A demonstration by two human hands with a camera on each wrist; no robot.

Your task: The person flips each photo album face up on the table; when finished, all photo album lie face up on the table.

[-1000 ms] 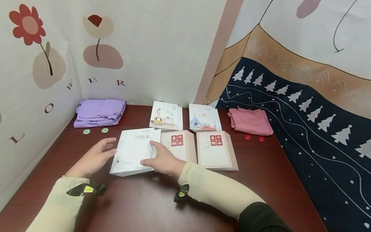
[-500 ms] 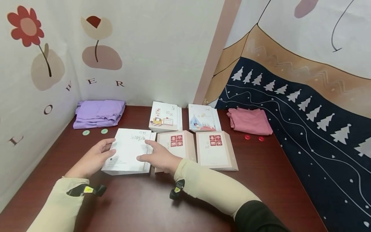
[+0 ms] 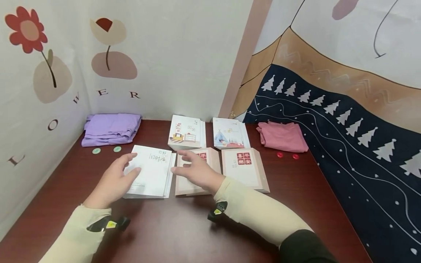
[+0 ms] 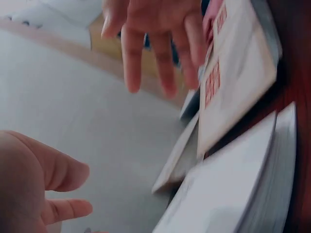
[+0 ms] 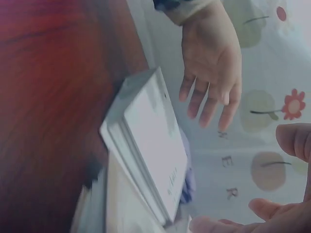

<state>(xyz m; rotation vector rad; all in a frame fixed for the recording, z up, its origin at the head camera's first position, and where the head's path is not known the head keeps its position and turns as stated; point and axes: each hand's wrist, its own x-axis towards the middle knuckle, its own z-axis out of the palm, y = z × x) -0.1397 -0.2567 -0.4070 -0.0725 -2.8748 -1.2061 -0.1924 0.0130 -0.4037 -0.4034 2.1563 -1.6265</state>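
Observation:
A white book [image 3: 152, 171] with handwritten-style characters lies at the left of the front row on the dark red table. My left hand [image 3: 113, 179], its fingers spread, hovers over the left side of this book. Just past the book's right edge, my right hand [image 3: 201, 173] is held with fingers apart over a cream book [image 3: 194, 188] with a red square print. In the right wrist view, a gap shows between the white book [image 5: 155, 128] and the left hand [image 5: 214, 65]. Neither hand holds anything.
Another cream book [image 3: 241, 177] lies to the right. Two white illustrated books [image 3: 185, 129] [image 3: 230, 133] stand behind. Folded purple cloth [image 3: 112, 128] with green buttons [image 3: 117, 149] is back left; folded pink cloth [image 3: 283, 137] with red buttons [image 3: 279, 155] is back right. Printed fabric walls [image 3: 171, 65] enclose the table.
The white book moved left and settled flat beside the cream book. My right hand let go of it and drew away to the right; my left hand shifted slightly right.

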